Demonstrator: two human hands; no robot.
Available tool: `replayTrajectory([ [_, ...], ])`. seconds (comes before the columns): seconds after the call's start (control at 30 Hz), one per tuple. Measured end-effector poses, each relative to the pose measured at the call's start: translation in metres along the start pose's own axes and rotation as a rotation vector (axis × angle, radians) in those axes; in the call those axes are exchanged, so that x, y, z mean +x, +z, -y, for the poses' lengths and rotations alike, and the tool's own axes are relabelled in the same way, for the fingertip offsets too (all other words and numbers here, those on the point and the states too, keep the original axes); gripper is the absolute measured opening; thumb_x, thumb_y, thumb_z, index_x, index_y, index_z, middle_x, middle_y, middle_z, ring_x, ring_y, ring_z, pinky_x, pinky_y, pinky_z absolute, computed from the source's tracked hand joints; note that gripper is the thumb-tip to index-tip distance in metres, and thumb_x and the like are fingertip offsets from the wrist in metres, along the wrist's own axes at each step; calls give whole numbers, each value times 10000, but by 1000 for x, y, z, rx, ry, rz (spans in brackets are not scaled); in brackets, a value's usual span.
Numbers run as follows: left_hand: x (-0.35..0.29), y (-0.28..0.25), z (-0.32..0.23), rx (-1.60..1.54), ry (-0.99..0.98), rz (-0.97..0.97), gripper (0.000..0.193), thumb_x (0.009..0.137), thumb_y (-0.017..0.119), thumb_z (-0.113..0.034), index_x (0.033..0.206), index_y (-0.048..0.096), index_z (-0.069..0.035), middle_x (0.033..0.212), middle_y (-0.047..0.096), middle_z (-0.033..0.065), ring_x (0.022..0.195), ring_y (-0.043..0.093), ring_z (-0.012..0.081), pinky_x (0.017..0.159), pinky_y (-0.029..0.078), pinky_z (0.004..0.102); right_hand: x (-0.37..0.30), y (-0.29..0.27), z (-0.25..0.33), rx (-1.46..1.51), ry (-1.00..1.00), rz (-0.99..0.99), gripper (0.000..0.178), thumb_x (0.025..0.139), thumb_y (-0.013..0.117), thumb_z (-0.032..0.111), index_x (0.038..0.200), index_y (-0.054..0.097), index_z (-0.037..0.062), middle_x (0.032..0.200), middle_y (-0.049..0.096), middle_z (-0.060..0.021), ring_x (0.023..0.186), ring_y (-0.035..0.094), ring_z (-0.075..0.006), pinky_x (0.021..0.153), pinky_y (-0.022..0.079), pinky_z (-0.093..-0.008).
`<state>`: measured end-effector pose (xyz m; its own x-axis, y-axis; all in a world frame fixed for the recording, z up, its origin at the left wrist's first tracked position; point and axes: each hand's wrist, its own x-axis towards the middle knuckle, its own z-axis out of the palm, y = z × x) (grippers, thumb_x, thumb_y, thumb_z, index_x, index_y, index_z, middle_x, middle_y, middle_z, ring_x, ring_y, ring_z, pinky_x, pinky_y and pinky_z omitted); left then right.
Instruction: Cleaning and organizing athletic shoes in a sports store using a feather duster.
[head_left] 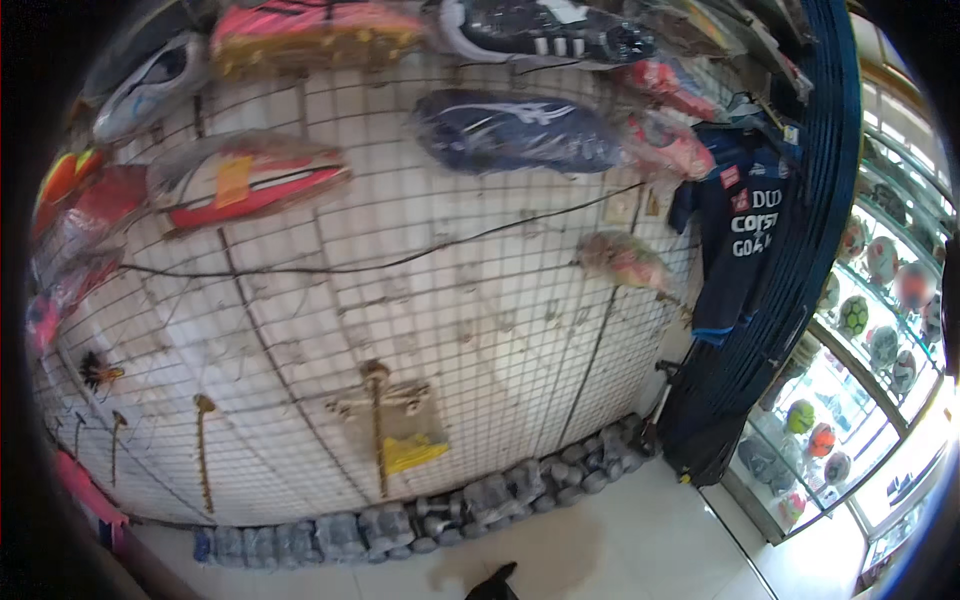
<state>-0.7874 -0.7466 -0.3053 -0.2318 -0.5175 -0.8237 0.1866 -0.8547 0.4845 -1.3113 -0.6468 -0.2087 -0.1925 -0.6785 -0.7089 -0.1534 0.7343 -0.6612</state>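
Observation:
Neither of my hands can be made out. A white wall with a wire grid (500,310) fills most of the view. Shoes in clear plastic bags hang on it: a pink one with a gold sole (315,35), a black one with white stripes (545,30), a navy one (515,132) and a white and red one (255,180). Lower down, a clear bag with a yellow piece (415,452) hangs by a brass-coloured display hook (377,430). A dark object (490,585), too cropped to name, shows at the bottom edge.
Along the wall's foot runs a row of grey wrapped dumbbells (390,527) on the pale tiled floor (610,540). A dark jersey (745,220) hangs at right beside a dark blue folded shutter (805,250). Beyond it, lit glass shelves hold several balls (853,315).

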Motion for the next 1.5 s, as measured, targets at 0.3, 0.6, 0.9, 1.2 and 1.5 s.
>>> replayTrajectory([
  [0.3, -163, -66, 72, -256, 222, -403, 477, 813, 554, -345, 1198, 466, -78, 1042, 574, 116, 883, 565, 276, 719, 478, 456, 11, 80, 7, -339, -81, 53, 315, 782, 603, 391, 884, 589, 93, 654, 543, -65, 532, 500, -204, 473, 433, -408],
  [0.6, -264, -234, 91, -338, 169, -552, 479, 826, 514, -353, 1209, 446, -73, 1077, 529, 160, 874, 549, 304, 712, 465, 467, 117, 280, 77, -832, -88, 221, 402, 810, 560, 412, 1045, 587, 87, 804, 610, -81, 655, 584, -208, 610, 478, -404],
  [0.9, -354, -350, 210, -501, 411, -821, 483, 877, 493, -287, 1264, 319, -56, 1153, 432, 162, 997, 500, 295, 765, 495, 456, 51, 613, 188, -1019, -246, 705, 506, 785, 588, 472, 1116, 566, 89, 874, 637, -89, 740, 618, -183, 673, 497, -337],
  [1.2, -384, -373, 226, -85, 505, -971, 471, 883, 482, -336, 1248, 379, -56, 1152, 485, 143, 969, 539, 288, 770, 493, 429, 51, 786, 177, -1413, -414, 1117, 523, 799, 544, 498, 1032, 600, 34, 823, 633, -113, 695, 610, -204, 651, 488, -343],
  [1.5, -359, -433, 265, 362, -82, -956, 443, 908, 418, -384, 1198, 454, -52, 1140, 547, 146, 909, 587, 297, 775, 489, 429, -31, 907, 312, -1243, -982, 1174, 390, 721, 691, 236, 1072, 593, 96, 1058, 572, -122, 1035, 492, -252, 895, 365, -373],
])
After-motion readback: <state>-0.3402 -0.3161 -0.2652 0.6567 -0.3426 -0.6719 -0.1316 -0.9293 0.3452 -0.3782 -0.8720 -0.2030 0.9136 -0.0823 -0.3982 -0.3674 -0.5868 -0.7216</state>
